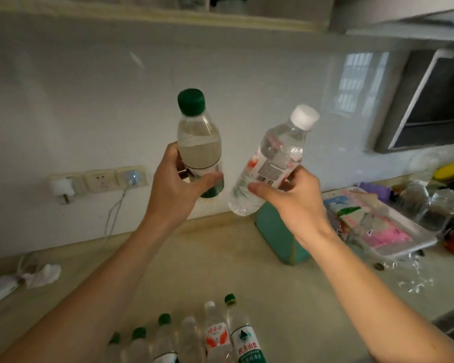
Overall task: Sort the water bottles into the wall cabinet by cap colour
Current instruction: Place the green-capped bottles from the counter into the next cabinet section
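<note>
My left hand (172,188) grips a green-capped bottle (198,142) around its lower body and holds it upright in front of the wall. My right hand (292,197) grips a white-capped bottle (273,158) near its base, with the cap tilted up to the right. Both bottles are raised above the counter, close side by side. Several more bottles (218,336) with green and white caps stand on the counter at the bottom edge. The wall cabinet's lower edge (168,15) runs along the top, with bottles dimly visible inside.
A teal box (281,239) stands on the counter under my right hand. A tray of packets (393,226) and kitchen clutter fill the right side. Wall sockets (100,179) with a plugged cable sit at the left. A crumpled tissue (43,276) lies at the far left.
</note>
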